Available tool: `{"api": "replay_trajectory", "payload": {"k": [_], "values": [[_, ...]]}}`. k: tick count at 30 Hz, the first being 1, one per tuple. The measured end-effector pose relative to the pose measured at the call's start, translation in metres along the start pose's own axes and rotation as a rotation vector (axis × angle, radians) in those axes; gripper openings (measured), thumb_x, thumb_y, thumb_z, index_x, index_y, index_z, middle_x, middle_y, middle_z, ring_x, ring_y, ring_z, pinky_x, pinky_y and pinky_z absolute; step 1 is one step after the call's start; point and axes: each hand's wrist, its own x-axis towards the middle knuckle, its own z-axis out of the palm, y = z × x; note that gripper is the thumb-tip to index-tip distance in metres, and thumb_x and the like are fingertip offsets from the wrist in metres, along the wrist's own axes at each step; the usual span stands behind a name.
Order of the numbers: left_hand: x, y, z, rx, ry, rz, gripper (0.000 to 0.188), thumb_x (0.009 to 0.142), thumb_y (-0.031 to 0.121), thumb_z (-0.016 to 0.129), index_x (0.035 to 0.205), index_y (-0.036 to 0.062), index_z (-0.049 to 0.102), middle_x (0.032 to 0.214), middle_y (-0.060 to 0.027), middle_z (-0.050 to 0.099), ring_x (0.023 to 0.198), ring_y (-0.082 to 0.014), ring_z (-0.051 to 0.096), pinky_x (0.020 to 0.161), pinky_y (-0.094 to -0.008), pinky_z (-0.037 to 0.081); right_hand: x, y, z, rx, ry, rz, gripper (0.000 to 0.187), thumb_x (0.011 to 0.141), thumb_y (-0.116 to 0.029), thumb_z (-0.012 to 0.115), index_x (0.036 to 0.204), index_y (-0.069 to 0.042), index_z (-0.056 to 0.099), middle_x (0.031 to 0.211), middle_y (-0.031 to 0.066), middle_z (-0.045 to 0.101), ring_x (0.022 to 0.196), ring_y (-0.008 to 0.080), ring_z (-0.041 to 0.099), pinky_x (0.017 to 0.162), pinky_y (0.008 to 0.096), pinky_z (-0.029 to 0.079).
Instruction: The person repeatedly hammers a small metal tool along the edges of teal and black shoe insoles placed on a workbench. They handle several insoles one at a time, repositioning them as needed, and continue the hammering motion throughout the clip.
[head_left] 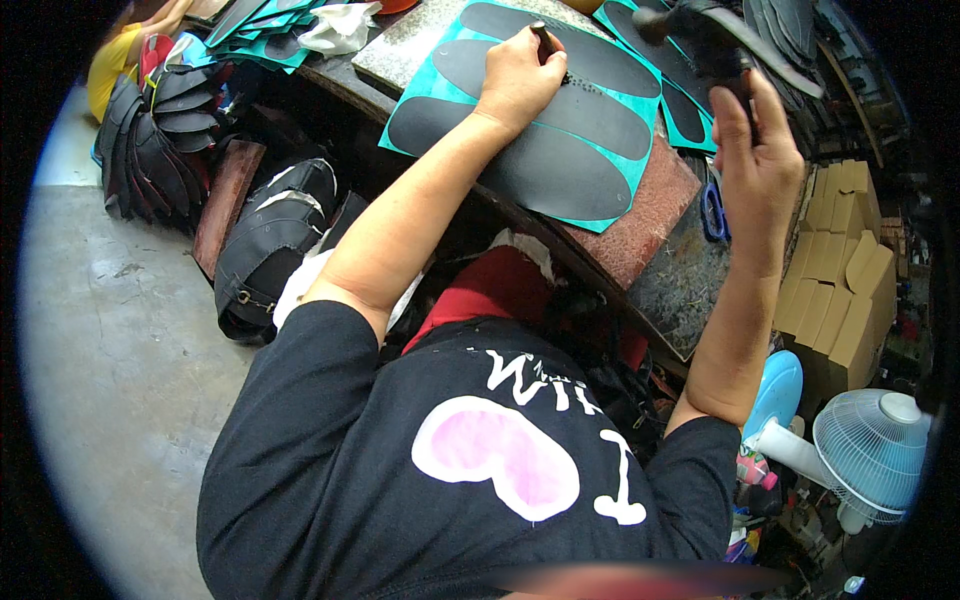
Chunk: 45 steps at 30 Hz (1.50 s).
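Left hand [522,80] is closed round a short dark punch [543,38], no slack, its top poking out above the fist. Looks held upright to keep it square to the work, low on the shank so the top stays clear. Can't tell if the tip touches; the fist hides it.

Work is the teal sheet [440,88] with black ovals [560,170], directly under that fist. Small dark marks run just right of the grip.

Right hand [758,160] is wrapped round a dark hammer [735,88], raised and blurred, well apart from the punch, probably for swing room.

Pale slab [400,52] and reddish pad [662,195] sit under the sheet, presumably as backing. Blue-handled scissors [713,212] lie just below the hammer grip, likely parked within reach.
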Motion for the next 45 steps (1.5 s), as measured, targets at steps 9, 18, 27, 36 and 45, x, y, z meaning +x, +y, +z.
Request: {"api": "replay_trajectory", "payload": {"k": [9, 18, 27, 36, 45], "values": [[-0.010, 0.013, 0.004, 0.167, -0.079, 0.197, 0.012, 0.085, 0.013, 0.065, 0.089, 0.0014, 0.064, 0.077, -0.0170, 0.069, 0.072, -0.0275, 0.070, 0.065, -0.0353, 0.057, -0.017, 0.014, 0.040, -0.276, -0.104, 0.180, 0.040, 0.093, -0.046, 0.059, 0.117, -0.014, 0.061, 0.087, 0.0157, 0.070, 0.082, 0.0374, 0.068, 0.066, 0.0433, 0.053], [-0.004, -0.001, 0.000, 0.016, -0.199, 0.041, 0.016, 0.089, 0.015, 0.067, 0.098, 0.0020, 0.064, 0.084, -0.0110, 0.071, 0.076, -0.0171, 0.071, 0.069, -0.0304, 0.056, -0.006, 0.001, 0.011, 0.031, 0.138, -0.141, 0.033, 0.091, -0.033, 0.066, 0.115, -0.010, 0.065, 0.089, 0.0153, 0.070, 0.079, 0.0295, 0.071, 0.066, 0.0351, 0.055], [-0.005, 0.003, 0.004, -0.516, 0.007, -0.228, 0.012, 0.085, 0.013, 0.066, 0.090, 0.0016, 0.064, 0.077, -0.0147, 0.069, 0.071, -0.0208, 0.070, 0.064, -0.0324, 0.056, -0.023, 0.029, 0.032, -0.324, -0.092, 0.045, 0.040, 0.093, -0.047, 0.058, 0.118, -0.017, 0.062, 0.083, 0.0159, 0.070, 0.077, 0.0360, 0.069, 0.062, 0.0420, 0.053], [-0.005, 0.001, -0.002, 0.038, -0.056, 0.033, 0.013, 0.084, 0.015, 0.068, 0.090, 0.0045, 0.066, 0.079, -0.0105, 0.070, 0.072, -0.0229, 0.070, 0.070, -0.0334, 0.055, -0.004, -0.009, 0.000, -0.047, -0.007, -0.071, 0.037, 0.094, -0.032, 0.063, 0.123, -0.009, 0.062, 0.083, 0.0065, 0.068, 0.072, 0.0144, 0.064, 0.060, 0.0276, 0.051], [-0.011, -0.003, 0.010, 0.180, -0.076, 0.307, 0.016, 0.083, 0.014, 0.067, 0.095, 0.0059, 0.061, 0.083, -0.0188, 0.067, 0.077, -0.0361, 0.067, 0.069, -0.0424, 0.054, -0.026, 0.022, 0.032, -0.255, -0.159, 0.307, 0.038, 0.094, -0.046, 0.055, 0.119, -0.017, 0.059, 0.089, 0.0201, 0.068, 0.082, 0.0408, 0.066, 0.066, 0.0475, 0.052]]}}
